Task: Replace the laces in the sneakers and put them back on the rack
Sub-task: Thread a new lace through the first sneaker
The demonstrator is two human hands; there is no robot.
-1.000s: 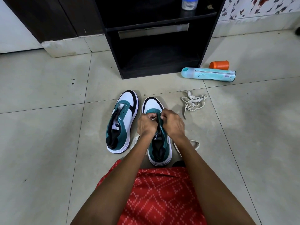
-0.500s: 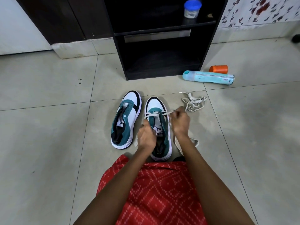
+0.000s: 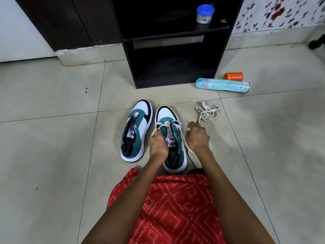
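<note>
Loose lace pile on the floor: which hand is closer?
Right. The right hand is just beside the loose lace pile; the left hand is farther, over the sneaker; both grip its lace.

Pale, glossy floor tiles (image 3: 52, 155) with thin dark grout lines fill the room. At the far centre stands a black open shelf unit (image 3: 223, 59) — dark brown panels (image 3: 70, 23) to its left, a floral-patterned wall (image 3: 281, 13) to its right.

Two teal, white and black sneakers lie side by side on the floor, toes toward the black rack (image 3: 129, 50). The left sneaker (image 3: 136, 131) is unlaced. The right sneaker (image 3: 167, 114) carries a white lace (image 3: 177, 124) through its front eyelets. A second lace (image 3: 208, 111) lies heaped just right.
</note>
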